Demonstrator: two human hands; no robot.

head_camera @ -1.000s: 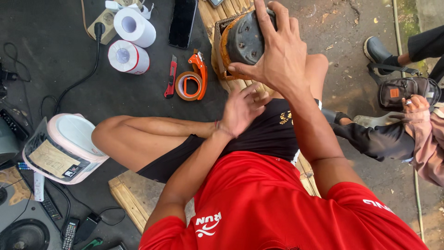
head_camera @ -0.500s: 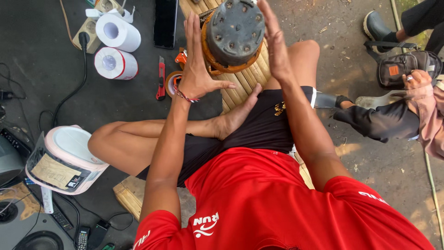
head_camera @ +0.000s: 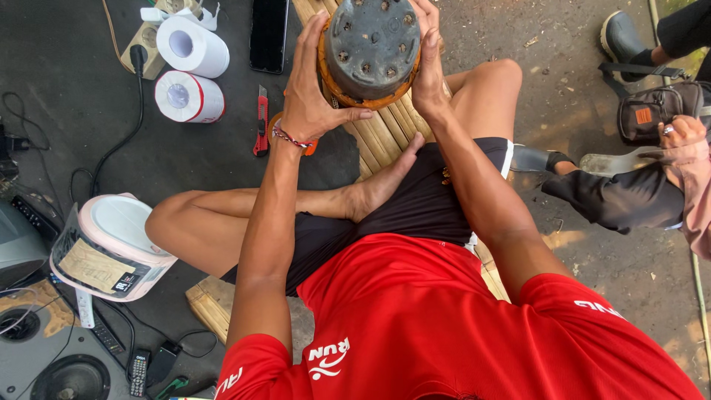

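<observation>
dark round pot [head_camera: 374, 46] held up bottom-first toward the camera, over the slatted bamboo surface [head_camera: 385, 137]; its base shows a ring of small holes, and an orange-brown band wraps its rim. top edge of the pot is cut off by the frame. what's inside or under it is hidden.

left hand [head_camera: 309, 92] clasps the pot's left side, fingers up along the wall, thumb pointing right under the rim; bead bracelet at the wrist. right hand [head_camera: 428, 63] clasps the right side, palm flat on the wall; its fingertips run out of frame at the top. both hands are grasping the pot between them.

below the pot, the person sits cross-legged on the surface, one bare foot [head_camera: 385, 181] tucked against black shorts; red shirt fills the bottom of the view.

an orange thing under the left wrist is mostly covered, can't tell what it is. red box cutter [head_camera: 261, 122] lies on the dark floor just left of it. two tissue rolls [head_camera: 191, 70] near a power strip [head_camera: 152, 44], partly cut off at the top. black phone [head_camera: 268, 33] beside them. white-pink rice cooker [head_camera: 111, 244] at left. remote and cables at lower left, small and hard to read.

right edge: another person's hand [head_camera: 685, 137], a small grey bag [head_camera: 655, 111] and a shoe [head_camera: 621, 37], all cropped.
</observation>
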